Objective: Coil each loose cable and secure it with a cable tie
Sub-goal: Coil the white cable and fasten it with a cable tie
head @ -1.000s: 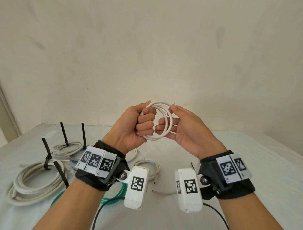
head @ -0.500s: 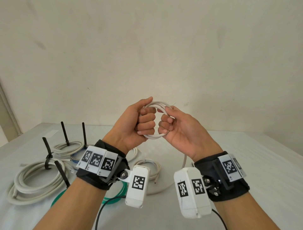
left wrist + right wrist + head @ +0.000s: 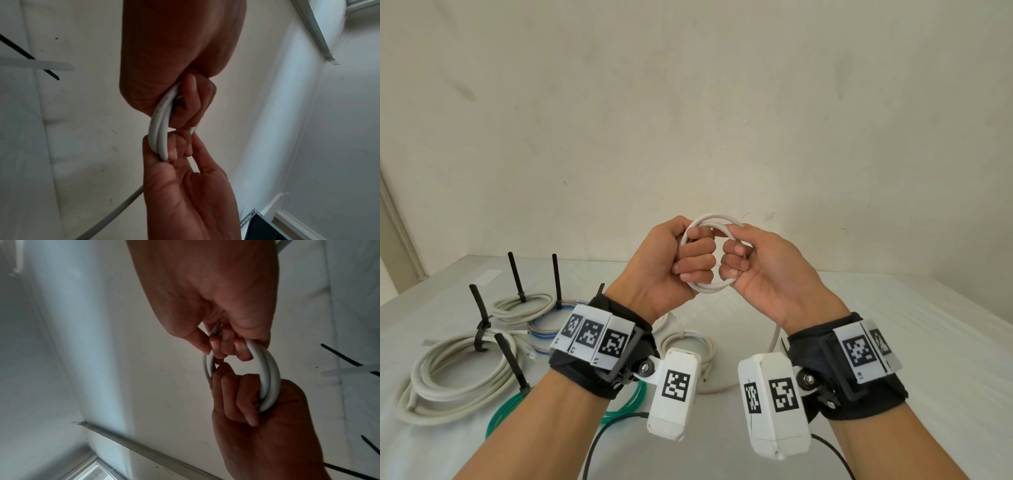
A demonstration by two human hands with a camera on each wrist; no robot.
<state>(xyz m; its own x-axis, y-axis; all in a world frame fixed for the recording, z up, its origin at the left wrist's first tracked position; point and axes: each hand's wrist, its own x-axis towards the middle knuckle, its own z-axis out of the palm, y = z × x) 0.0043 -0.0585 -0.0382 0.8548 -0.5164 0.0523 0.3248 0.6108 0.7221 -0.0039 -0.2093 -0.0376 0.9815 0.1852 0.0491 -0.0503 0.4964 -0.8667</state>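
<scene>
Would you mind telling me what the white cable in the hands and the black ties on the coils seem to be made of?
Thin white cable: likely smooth plastic sheathing; it shows a soft sheen and bends into tight loops. Black cable ties: probably stiff matte plastic, since their tails stand upright.

Two hands are raised: the left hand (image 3: 671,260) and the right hand (image 3: 760,274), one white cable coil (image 3: 709,287) between them, wound in at least two turns. Six coiled bundles lie on the table (image 3: 893,325): four white or off-white (image 3: 458,377) (image 3: 524,305) (image 3: 688,342) (image 3: 662,320), one blue-and-clear (image 3: 544,329), one green (image 3: 506,407). Five black cable ties (image 3: 512,363) stand upright. Each wrist carries one camera unit (image 3: 674,394), two in total.
</scene>
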